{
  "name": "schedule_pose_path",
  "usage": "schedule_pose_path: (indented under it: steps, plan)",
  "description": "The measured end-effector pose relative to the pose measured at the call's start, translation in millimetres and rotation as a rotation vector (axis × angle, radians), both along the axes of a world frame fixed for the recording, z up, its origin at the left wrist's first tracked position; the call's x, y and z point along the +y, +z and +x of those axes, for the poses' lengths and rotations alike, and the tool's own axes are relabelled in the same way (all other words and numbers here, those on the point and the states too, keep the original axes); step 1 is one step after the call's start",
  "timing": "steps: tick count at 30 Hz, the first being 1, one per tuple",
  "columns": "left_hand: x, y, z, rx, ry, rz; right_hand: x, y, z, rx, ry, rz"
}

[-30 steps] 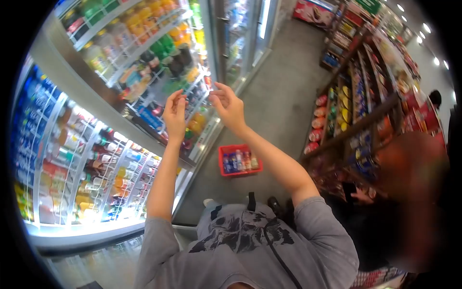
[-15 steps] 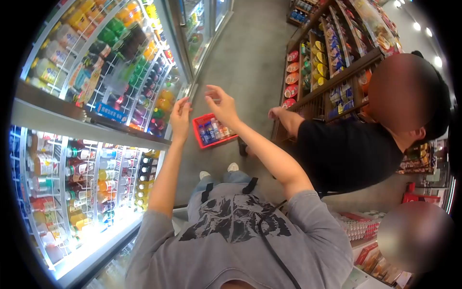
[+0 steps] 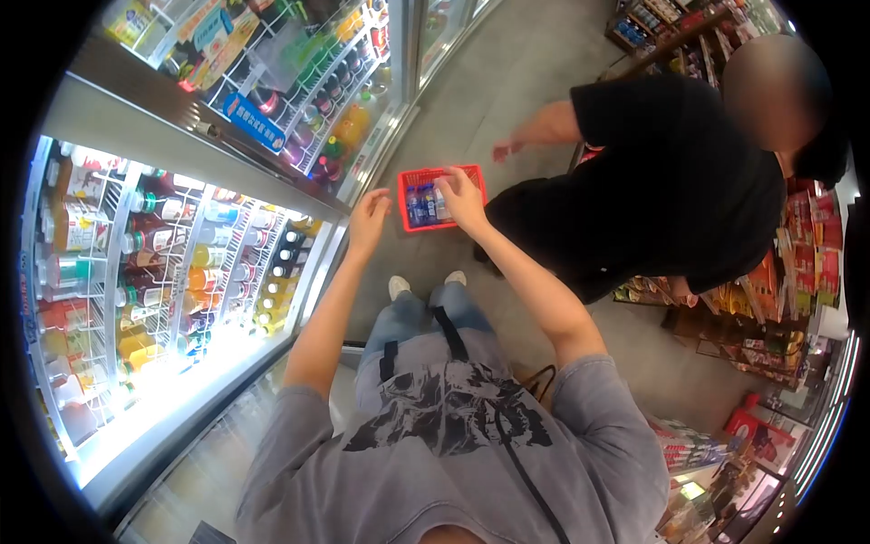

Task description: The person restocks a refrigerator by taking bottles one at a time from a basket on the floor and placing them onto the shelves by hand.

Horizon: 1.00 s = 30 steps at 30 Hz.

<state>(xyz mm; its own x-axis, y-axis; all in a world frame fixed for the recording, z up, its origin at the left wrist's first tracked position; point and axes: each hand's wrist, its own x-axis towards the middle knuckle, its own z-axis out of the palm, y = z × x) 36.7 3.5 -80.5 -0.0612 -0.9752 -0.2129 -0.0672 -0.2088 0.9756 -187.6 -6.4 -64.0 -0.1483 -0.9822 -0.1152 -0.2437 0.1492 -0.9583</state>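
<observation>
My left hand (image 3: 370,220) is raised beside the cooler's edge, fingers loosely bent and apart, with nothing in it. To its right, my right hand (image 3: 463,201) is held out with curved, parted fingers, also holding nothing. From my viewpoint it covers part of a red shopping basket (image 3: 405,201) on the floor ahead of my feet. Several bottles with blue labels (image 3: 421,205) stand in that basket. Neither hand appears to touch the basket; both look to be above it.
On my left are lit drink coolers with rows of bottles (image 3: 204,256) and a blue shelf sign (image 3: 253,122). A person in black clothes (image 3: 648,181) bends near the basket on the right. Stocked shelves (image 3: 797,272) stand behind that person. Grey floor (image 3: 507,72) stretches ahead.
My view has shifted, and the basket appears higher and farther right. The person in black has bent down and reached toward the basket. My hands have moved slightly farther apart, still with nothing held.
</observation>
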Motion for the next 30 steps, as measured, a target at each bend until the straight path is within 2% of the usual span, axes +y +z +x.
schedule_pose_path:
  steps: [4,6,7,9,12,15,16,20,23,25,30]
  plan:
    - [23,-39,27,-0.041,0.048,0.054,11,-60,1,0.105,0.084,-0.006]
    - [34,-56,29,-0.061,0.059,0.124,17,-85,-6,0.292,0.090,0.006]
    - [36,-63,28,-0.079,0.059,0.189,19,-111,-12,0.205,0.078,0.145]
    - [37,-81,20,-0.070,0.052,0.235,24,-158,-22,0.188,0.083,0.145]
    - [23,-123,-7,-0.042,0.038,0.289,18,-185,-40,0.227,0.096,0.197]
    - [16,-162,-43,-0.016,0.030,0.380,33,-261,-61,0.256,0.044,0.256]
    - [9,-178,-57,-0.013,0.039,0.422,33,-270,-66,0.257,0.042,0.269]
    - [-6,-251,-106,-0.029,0.027,0.520,40,-310,-96,0.248,0.025,0.443]
    - [-17,-311,-128,-0.009,0.036,0.561,36,-365,-118,0.167,0.033,0.423]
    - [-26,-359,-136,-0.045,0.039,0.568,33,-403,-129,0.104,-0.052,0.483]
    - [-48,-480,-154,-0.164,-0.044,0.587,7,-500,-150,0.192,-0.006,0.495]
